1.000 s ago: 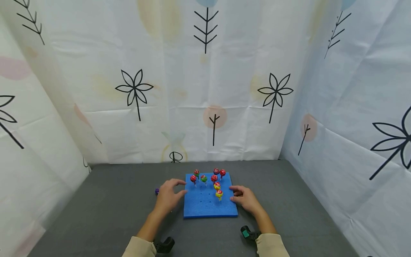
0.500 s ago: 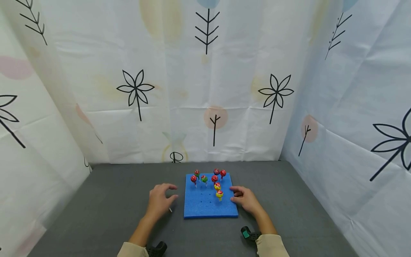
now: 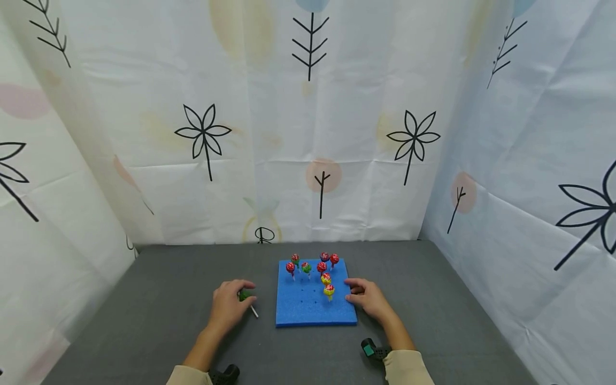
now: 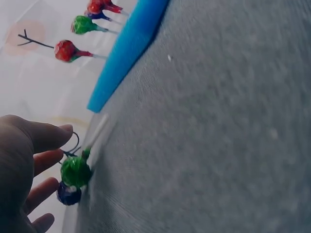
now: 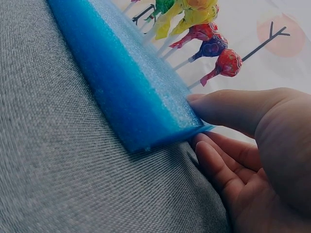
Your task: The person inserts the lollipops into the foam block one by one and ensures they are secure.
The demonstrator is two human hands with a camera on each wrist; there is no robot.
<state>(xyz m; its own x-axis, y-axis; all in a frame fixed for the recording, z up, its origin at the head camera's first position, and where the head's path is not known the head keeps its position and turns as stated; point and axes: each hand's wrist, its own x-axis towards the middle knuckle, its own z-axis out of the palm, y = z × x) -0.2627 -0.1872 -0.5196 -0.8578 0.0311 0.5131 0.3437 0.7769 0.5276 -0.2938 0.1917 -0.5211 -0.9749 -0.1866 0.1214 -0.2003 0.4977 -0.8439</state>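
Note:
On the dark grey table, my left hand (image 3: pixel 226 307) reaches around a green-wrapped lollipop (image 4: pixel 76 171) lying on its side. Its thumb and fingers are spread loosely beside the candy, and the white stick points toward the blue foam board (image 3: pixel 289 314). A purple-wrapped lollipop (image 4: pixel 69 195) lies just behind the green one. My right hand (image 3: pixel 372 301) pinches the board's right edge, thumb on the top face and fingers at the side and below. Several lollipops stand upright in the board, among them a red one (image 3: pixel 290 267), a green one (image 3: pixel 306 267) and a yellow one (image 3: pixel 329 291).
Small holes (image 3: pixel 301 301) show in the front part of the board. The grey table (image 3: pixel 144 321) spreads around it, with a patterned white curtain (image 3: pixel 356 203) behind and at both sides. Black devices sit on both wrists, one at the right sleeve (image 3: pixel 376 351).
My left hand has moved left from the board's left edge to the green lollipop on the table. The right hand has stayed at the board's edge.

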